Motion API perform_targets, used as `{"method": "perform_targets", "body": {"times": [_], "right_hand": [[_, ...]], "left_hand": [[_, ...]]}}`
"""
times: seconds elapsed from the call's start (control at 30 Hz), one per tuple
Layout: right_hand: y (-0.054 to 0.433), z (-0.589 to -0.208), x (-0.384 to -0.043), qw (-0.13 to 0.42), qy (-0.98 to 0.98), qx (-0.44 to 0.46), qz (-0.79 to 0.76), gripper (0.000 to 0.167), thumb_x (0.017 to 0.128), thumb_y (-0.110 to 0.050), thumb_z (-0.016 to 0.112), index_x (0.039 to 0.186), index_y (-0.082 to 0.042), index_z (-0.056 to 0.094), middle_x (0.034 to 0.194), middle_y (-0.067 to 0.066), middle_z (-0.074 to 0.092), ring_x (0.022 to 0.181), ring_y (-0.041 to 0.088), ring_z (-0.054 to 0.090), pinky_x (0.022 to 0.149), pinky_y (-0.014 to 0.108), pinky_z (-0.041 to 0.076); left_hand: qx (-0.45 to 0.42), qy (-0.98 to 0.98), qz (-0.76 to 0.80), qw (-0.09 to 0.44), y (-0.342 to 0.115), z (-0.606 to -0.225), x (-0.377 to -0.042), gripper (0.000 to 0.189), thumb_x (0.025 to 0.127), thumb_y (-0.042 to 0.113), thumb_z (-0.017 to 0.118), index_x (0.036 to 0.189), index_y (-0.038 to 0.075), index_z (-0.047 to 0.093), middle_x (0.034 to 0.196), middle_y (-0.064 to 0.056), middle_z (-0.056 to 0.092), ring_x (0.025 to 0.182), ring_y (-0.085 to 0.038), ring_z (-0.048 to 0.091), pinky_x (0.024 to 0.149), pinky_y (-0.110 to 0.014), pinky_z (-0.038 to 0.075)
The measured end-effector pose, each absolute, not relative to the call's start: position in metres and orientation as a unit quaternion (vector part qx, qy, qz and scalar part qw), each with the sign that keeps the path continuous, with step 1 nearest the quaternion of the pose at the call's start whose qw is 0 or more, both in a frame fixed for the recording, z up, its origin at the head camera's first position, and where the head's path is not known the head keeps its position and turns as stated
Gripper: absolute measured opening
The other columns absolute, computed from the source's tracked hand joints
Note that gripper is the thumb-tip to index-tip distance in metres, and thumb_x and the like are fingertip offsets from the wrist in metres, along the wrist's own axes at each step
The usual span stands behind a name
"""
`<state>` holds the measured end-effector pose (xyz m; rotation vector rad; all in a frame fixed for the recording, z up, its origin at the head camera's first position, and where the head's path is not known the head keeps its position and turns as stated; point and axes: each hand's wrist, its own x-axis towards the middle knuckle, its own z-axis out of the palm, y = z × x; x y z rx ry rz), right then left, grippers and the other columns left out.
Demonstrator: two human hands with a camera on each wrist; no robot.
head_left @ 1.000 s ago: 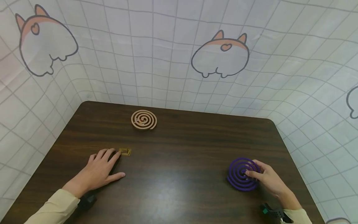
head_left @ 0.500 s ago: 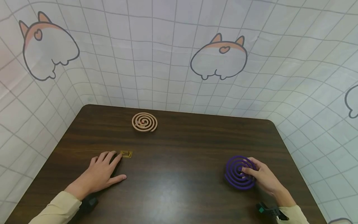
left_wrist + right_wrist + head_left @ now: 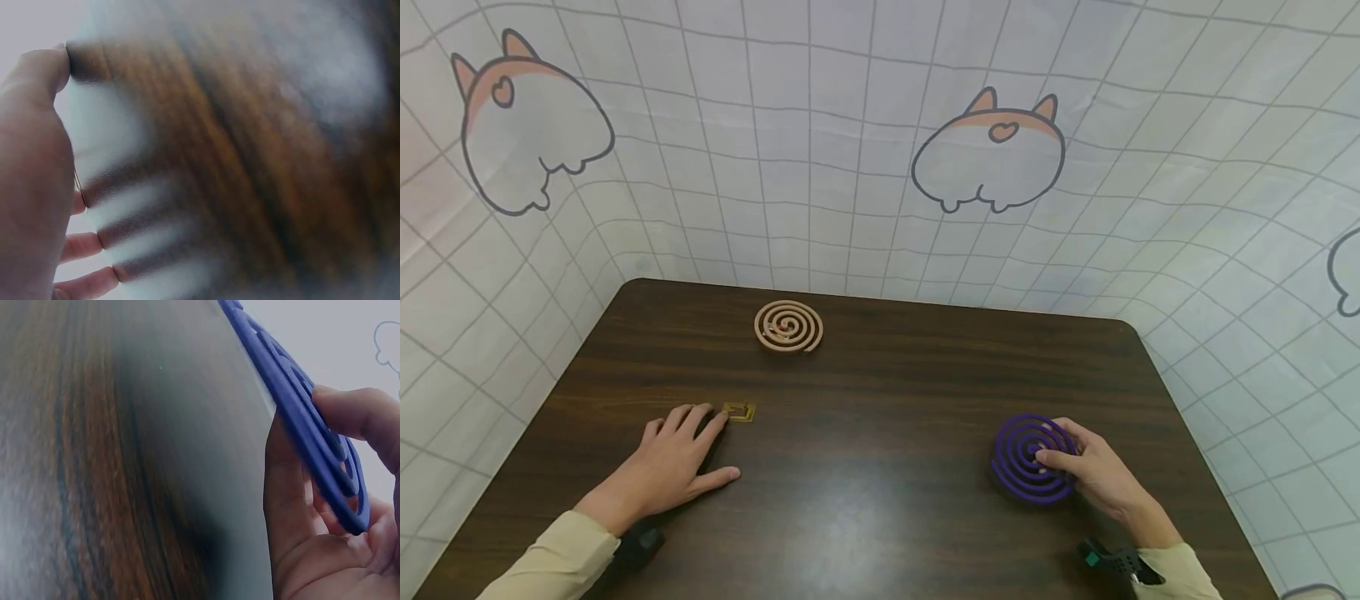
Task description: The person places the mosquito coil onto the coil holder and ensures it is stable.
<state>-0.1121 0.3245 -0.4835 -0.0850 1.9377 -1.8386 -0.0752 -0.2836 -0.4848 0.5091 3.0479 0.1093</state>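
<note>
My right hand (image 3: pixel 1108 471) pinches a purple mosquito coil (image 3: pixel 997 471) between the thumb and the fingers behind it. In the right wrist view the coil (image 3: pixel 284 419) is seen nearly edge-on, held tilted above the table, the thumb on one face and fingers on the other. On the left, my left hand (image 3: pixel 670 462) rests on the table with spread fingers. Its index fingertip is right at the edge of a small gold-coloured metal plate (image 3: pixel 749 412) with a cut-out, like a coil stand. The left wrist view shows the thumb and fingertips at the wood surface.
A tan mosquito coil (image 3: pixel 808 342) lies near the back edge of the dark wooden table (image 3: pixel 880 392), with something small and shiny near its centre. White gridded cloth (image 3: pixel 835 125) with cartoon animal prints rises behind the table and along both sides.
My right hand has shifted a little to the left with the purple mosquito coil. The left hand keeps its place beside the gold plate, and the head view has tipped slightly.
</note>
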Motion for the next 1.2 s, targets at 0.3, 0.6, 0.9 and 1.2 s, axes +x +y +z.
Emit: {"method": "perform_targets", "body": {"times": [0.3,0.6,0.9,1.2], "right_hand": [[0.314,-0.484,-0.117,0.231,0.702,-0.036,-0.672,0.027,0.099,-0.002,0.065,0.122,-0.012,0.054,0.103,-0.006,0.072,0.086,0.008,0.073,0.076,0.026,0.062],[0.303,-0.484,-0.122,0.23,0.688,-0.04,-0.687,0.023,0.101,-0.001,0.063,0.119,-0.011,0.054,0.101,-0.007,0.073,0.084,0.007,0.073,0.073,0.026,0.062],[0.29,-0.484,-0.127,0.219,0.694,-0.027,-0.685,0.017,0.102,-0.007,0.064,0.116,-0.012,0.056,0.097,-0.009,0.072,0.081,0.006,0.071,0.072,0.025,0.061],[0.275,-0.483,-0.131,0.213,0.684,-0.03,-0.697,0.018,0.101,-0.004,0.064,0.114,-0.011,0.054,0.096,-0.008,0.072,0.08,0.005,0.071,0.072,0.023,0.061]], "left_hand": [[0.163,0.986,0.028,0.029,-0.283,-0.485,-0.075,0.09,0.093,0.075,0.055,0.153,0.008,0.05,0.151,-0.024,0.049,0.135,-0.048,0.047,0.096,-0.071,0.043],[0.161,0.986,0.024,0.033,-0.283,-0.485,-0.075,0.09,0.093,0.076,0.055,0.153,0.009,0.05,0.151,-0.023,0.049,0.135,-0.046,0.048,0.096,-0.071,0.044],[0.161,0.986,0.024,0.031,-0.284,-0.487,-0.075,0.091,0.093,0.077,0.053,0.153,0.009,0.05,0.151,-0.023,0.049,0.136,-0.046,0.048,0.097,-0.071,0.044],[0.162,0.986,0.028,0.026,-0.284,-0.486,-0.074,0.089,0.093,0.076,0.055,0.153,0.009,0.051,0.151,-0.023,0.049,0.136,-0.046,0.048,0.097,-0.071,0.044]]}}
